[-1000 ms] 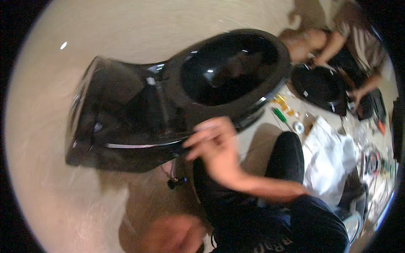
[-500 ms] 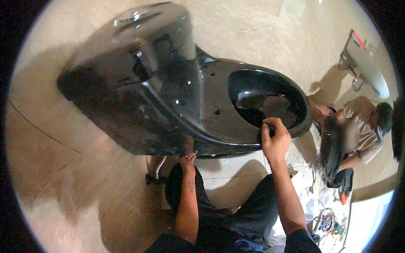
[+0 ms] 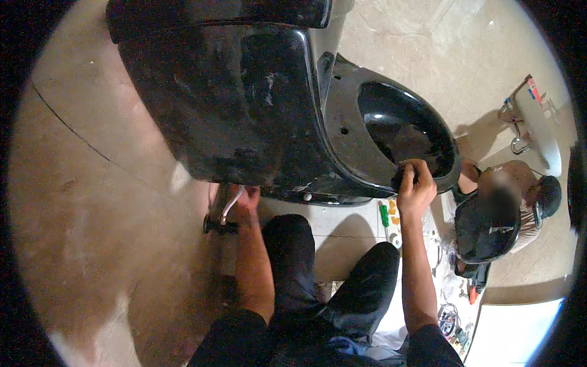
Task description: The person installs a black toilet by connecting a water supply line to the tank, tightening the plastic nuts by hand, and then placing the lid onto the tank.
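Observation:
A black glossy toilet (image 3: 226, 104) with its cistern fills the upper middle, its bowl opening toward the right. My right hand (image 3: 417, 185) is curled over the near rim of the bowl, the thumb side resting inside the edge. Low at the back of the toilet, my left hand (image 3: 247, 199) reaches in beside a pale flexible hose (image 3: 231, 205). Its fingers are mostly hidden by the toilet's body, so I cannot tell whether they hold the hose. The hose runs down to a dark valve fitting (image 3: 214, 225) near the wall.
At the right a crouching person (image 3: 531, 196) has a black toilet lid or seat (image 3: 488, 235) in front of them. Beyond is a white wall basin (image 3: 538, 122). A green-handled screwdriver (image 3: 384, 214), a white roll (image 3: 395, 241) and coiled cables (image 3: 449, 319) lie on the floor.
My left hand has moved left and deeper behind the toilet, beside the hose. My right hand stays on the rim. The other person's black lid now shows its broad face.

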The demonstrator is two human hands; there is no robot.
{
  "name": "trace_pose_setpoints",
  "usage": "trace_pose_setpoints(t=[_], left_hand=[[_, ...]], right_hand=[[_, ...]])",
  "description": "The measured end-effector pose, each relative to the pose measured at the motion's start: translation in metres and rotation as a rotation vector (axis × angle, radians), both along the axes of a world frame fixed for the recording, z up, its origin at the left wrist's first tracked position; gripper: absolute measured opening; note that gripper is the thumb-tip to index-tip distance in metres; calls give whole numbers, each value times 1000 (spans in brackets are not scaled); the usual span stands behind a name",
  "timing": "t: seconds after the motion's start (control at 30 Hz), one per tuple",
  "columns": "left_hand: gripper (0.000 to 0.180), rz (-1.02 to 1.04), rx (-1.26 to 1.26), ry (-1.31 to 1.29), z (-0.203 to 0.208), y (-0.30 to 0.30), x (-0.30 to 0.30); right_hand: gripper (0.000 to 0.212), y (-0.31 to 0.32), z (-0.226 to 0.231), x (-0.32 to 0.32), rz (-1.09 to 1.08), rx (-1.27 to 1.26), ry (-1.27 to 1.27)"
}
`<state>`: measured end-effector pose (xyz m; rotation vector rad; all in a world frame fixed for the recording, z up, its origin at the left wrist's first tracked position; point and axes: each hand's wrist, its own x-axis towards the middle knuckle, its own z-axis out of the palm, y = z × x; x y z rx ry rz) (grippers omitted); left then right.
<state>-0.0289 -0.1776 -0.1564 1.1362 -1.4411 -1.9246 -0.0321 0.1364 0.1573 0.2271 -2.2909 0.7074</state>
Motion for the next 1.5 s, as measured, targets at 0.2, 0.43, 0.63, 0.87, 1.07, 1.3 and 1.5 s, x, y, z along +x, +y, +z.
trace_pose_setpoints(t=[0.2, 0.43, 0.63, 0.87, 1.07, 1.3, 1.5], left_hand=[[34, -316, -623, -462, -2, 4, -38], [35, -406, -890, -699, -6, 18, -10], [35, -398, -1028, -765, 4, 15, 31], [36, -473, -1077, -750, 14, 61, 36], [37, -425, -1174, -888, 43, 29, 84], [37, -483, -1195, -878, 43, 34, 88], [38, -609, -1257, -776, 34, 20, 54]], right_hand=[[12, 7, 0, -3, -20, 106, 12], [11, 15, -1, 5, 43, 92, -51], [11, 15, 16, -1, 130, 319, -242], [69, 25, 65, -84, 397, -493, -1659], [85, -35, -7, -139, 522, -1221, -1790], [98, -25, 1, -144, 600, -1183, -1835], [93, -5, 12, -124, 1001, -1177, -1887]])
